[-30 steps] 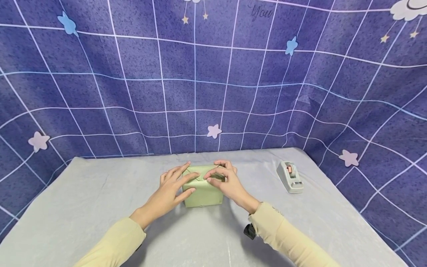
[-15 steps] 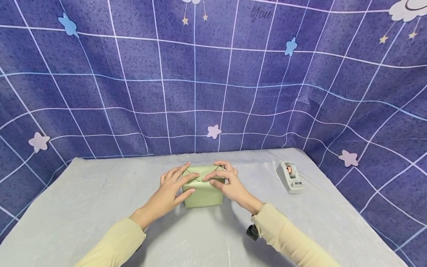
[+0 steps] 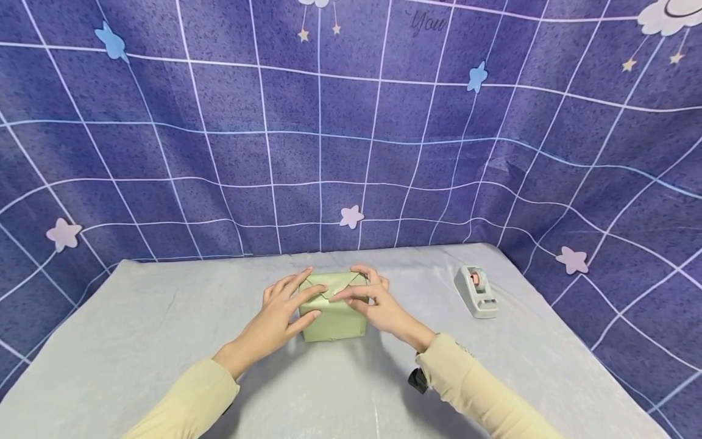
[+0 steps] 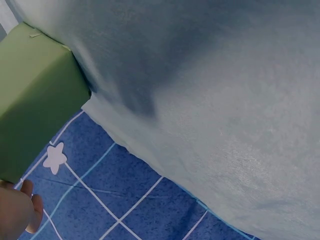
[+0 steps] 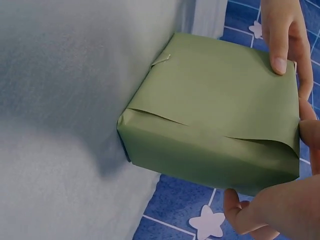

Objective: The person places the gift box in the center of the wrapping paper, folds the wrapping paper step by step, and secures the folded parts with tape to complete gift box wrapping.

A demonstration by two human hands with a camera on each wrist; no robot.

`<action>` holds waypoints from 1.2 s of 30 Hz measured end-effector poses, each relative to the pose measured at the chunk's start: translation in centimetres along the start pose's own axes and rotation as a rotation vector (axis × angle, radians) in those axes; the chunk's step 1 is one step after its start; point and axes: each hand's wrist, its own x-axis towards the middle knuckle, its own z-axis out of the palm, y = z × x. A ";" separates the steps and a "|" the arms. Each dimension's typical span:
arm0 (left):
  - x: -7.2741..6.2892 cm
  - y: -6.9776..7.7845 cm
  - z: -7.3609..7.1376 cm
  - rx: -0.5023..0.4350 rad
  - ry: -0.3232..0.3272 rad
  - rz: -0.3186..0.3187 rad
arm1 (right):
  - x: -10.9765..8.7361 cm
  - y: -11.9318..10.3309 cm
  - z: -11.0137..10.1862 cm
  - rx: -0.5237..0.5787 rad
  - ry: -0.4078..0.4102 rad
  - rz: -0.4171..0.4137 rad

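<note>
A box wrapped in light green paper [image 3: 336, 325] stands on the table in front of me, a pointed flap folded over its top. My left hand [image 3: 276, 317] rests on its left side, fingers spread across the top and thumb on the front face. My right hand [image 3: 384, 310] holds the right side, its index finger lying along the flap and other fingers bent over the back edge. In the right wrist view, the paper's seam on the box [image 5: 220, 90] gapes slightly. Only a corner of the green box [image 4: 35, 85] shows in the left wrist view.
A pale grey tape dispenser [image 3: 476, 291] stands at the right of the table, apart from the box. Grey-white cloth covers the table [image 3: 181, 311]. Blue gridded curtain fabric [image 3: 351, 152] hangs behind and at the sides. A black device [image 3: 418, 380] sits under the right sleeve.
My right index fingertip has slid left along the flap, and the right thumb has drawn apart from it. The right wrist has shifted slightly right. My left hand and the box stay put.
</note>
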 end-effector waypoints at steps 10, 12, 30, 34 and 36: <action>-0.1 0.0 -0.1 -0.012 -0.001 0.001 | 0.1 0.0 -0.7 0.160 0.056 0.069; 0.0 -0.1 -0.1 -0.008 -0.003 0.006 | 0.2 0.0 -0.9 0.191 0.100 0.096; 2.3 1.0 0.0 -0.405 0.055 -0.401 | 0.3 0.1 -0.8 0.150 0.118 0.416; 2.6 1.3 -0.4 -0.393 -0.065 -0.609 | 0.2 -0.1 -1.1 0.136 0.055 0.528; 2.6 1.4 -0.7 -0.388 -0.151 -0.703 | 0.2 -0.1 -1.1 0.148 0.024 0.566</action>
